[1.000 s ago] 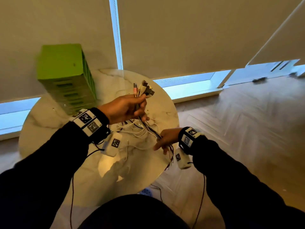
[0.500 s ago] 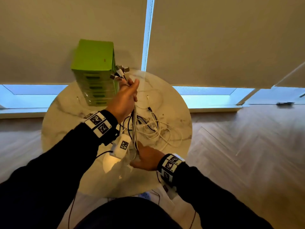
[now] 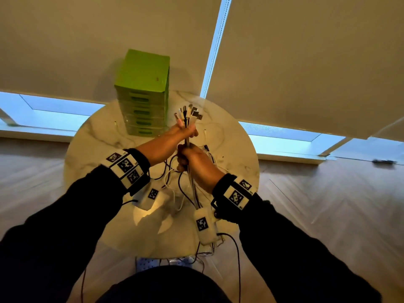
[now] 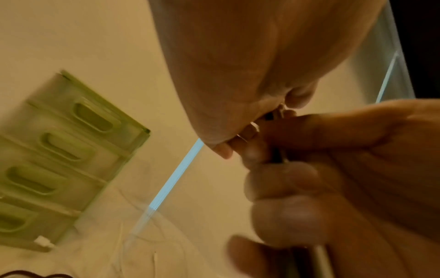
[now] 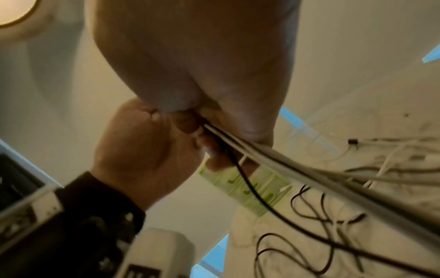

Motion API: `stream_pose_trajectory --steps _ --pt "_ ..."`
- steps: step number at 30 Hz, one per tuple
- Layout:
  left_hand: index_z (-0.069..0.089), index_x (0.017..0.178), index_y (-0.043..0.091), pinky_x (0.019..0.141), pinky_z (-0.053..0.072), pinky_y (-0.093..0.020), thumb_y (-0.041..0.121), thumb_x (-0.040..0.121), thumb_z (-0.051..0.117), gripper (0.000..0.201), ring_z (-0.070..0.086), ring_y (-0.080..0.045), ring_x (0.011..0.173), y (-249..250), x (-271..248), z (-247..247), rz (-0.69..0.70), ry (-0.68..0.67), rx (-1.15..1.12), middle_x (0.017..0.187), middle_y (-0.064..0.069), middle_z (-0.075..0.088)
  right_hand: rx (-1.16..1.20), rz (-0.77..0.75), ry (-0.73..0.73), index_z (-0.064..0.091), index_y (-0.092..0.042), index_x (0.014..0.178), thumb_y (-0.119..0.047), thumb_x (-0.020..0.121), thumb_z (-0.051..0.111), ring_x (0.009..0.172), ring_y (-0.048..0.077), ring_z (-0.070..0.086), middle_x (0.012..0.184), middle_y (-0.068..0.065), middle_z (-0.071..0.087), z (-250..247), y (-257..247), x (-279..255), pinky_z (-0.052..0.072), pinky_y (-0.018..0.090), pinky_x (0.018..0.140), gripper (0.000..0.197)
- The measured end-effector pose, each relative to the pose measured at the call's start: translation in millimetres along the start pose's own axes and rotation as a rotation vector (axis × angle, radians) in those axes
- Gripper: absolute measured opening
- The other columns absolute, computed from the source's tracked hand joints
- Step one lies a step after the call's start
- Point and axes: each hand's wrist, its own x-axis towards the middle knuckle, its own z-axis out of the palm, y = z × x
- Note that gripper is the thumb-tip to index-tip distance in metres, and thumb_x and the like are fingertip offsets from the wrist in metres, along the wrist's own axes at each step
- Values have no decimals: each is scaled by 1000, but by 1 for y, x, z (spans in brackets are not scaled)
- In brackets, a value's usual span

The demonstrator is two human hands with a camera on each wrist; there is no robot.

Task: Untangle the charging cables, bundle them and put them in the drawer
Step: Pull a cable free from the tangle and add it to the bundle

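My left hand (image 3: 185, 131) grips a bunch of charging cables (image 3: 190, 171) just below their plugs (image 3: 189, 112), which fan out upward above the fist. My right hand (image 3: 190, 157) grips the same bunch right beneath the left hand; black and white strands (image 5: 297, 169) run out of it toward the table. In the left wrist view both fists (image 4: 297, 150) meet around the cables. The loose ends lie in loops on the round marble table (image 3: 98, 138). A green drawer unit (image 3: 144, 92) stands at the table's far edge, its drawers closed.
More white cable (image 3: 209, 134) lies on the table right of my hands. Beige blinds (image 3: 306, 62) hang behind the table above a low window. Wood floor (image 3: 328, 204) surrounds the table. Sensor boxes (image 3: 203, 224) dangle from my wrists.
My right hand has risen from low on the cables to just under the left hand. The left hand with the plugs has moved right, away from the drawer unit.
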Motion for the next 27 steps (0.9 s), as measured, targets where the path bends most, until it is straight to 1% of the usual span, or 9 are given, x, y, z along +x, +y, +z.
stream_pose_trajectory --steps 4,8,11,14,16,19,21,24,27 --pt "59 121 23 101 47 -37 70 80 63 62 59 -15 114 -24 -32 -21 81 -63 -352 123 -2 62 383 11 -59 49 -10 86 -9 99 37 45 6 28 59 -5 28 23 -35 -4 32 23 48 18" --pt "57 130 12 104 45 -25 20 87 70 45 55 -14 128 -63 -75 -13 -125 -299 -326 133 -2 63 497 56 -270 34 -17 67 -14 96 38 49 11 22 57 -4 22 48 -66 -6 33 26 58 29" --pt "76 94 22 92 48 -20 10 99 59 21 69 -10 102 -73 -99 -22 -179 -406 -135 98 3 74 447 67 -421 32 -18 68 -16 94 36 53 16 27 56 -2 28 75 -88 -6 35 34 68 27" --pt "59 77 3 75 53 -24 27 96 65 31 67 -22 76 -87 -124 -73 -298 -177 -2 75 -16 57 285 81 -534 35 -16 67 -16 97 31 67 29 54 58 7 46 100 -103 -6 44 42 84 30" --pt "58 78 2 67 51 -30 37 89 71 39 58 -21 69 -97 -145 -118 -307 112 145 70 -13 52 205 57 -594 43 -10 71 -13 97 30 93 39 64 67 14 63 114 -105 -8 45 44 98 29" --pt "42 62 19 55 31 -30 50 82 65 43 39 -14 56 -102 -186 -169 -219 601 512 60 3 44 206 7 -640 50 21 115 -6 94 32 111 49 58 69 16 70 151 -93 -17 39 47 112 38" --pt "38 63 24 53 30 -31 39 92 57 38 43 -19 56 -112 -200 -181 -165 816 685 60 5 46 239 -12 -654 50 23 92 -4 94 33 112 45 61 66 16 66 170 -84 -25 39 45 111 32" --pt "42 74 21 55 38 -37 31 100 52 30 51 -32 63 -150 -211 -170 -230 833 780 67 -3 53 229 -27 -630 39 -12 65 -4 95 31 94 34 68 57 11 53 188 -75 -25 47 41 101 31" --pt "47 84 17 60 40 -36 30 101 54 23 56 -33 69 -190 -211 -126 -277 618 689 75 0 53 228 -20 -508 34 -16 63 -11 92 36 61 27 50 52 2 30 190 -55 -11 47 42 89 30"
